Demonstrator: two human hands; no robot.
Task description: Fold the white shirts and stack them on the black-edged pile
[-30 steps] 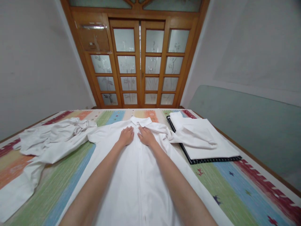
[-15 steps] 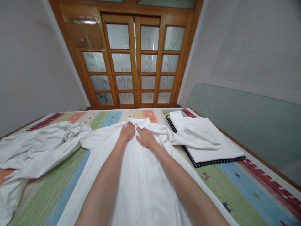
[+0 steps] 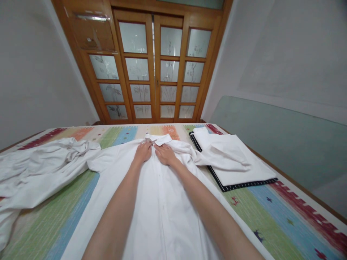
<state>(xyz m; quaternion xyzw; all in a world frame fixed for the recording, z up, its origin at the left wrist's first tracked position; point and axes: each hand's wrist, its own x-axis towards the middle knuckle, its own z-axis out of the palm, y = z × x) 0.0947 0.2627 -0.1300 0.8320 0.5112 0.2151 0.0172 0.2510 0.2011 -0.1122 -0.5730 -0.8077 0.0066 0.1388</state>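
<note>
A white button-up shirt (image 3: 151, 202) lies face up, its collar (image 3: 164, 139) at the far end and its sleeves out to both sides. My left hand (image 3: 143, 151) is just below the collar's left side, its fingers curled on the cloth. Close beside it, my right hand (image 3: 165, 154) pinches the placket edge under the right collar point. The collar opening between the hands is partly hidden by my fingers. Both forearms stretch over the shirt front.
Rumpled white cloth (image 3: 48, 159) lies on the left by the shirt's sleeve. To the right, a folded white cloth with black-and-white trim (image 3: 244, 177) sits under the other sleeve. A striped, colourful bedspread (image 3: 78, 213) covers the bed, with a pale green headboard (image 3: 271, 133) at right.
Fingers of both hands have curled in at the collar, where they lay flatter before. The cloth there is slightly lifted and creased. The view has shifted a little.
</note>
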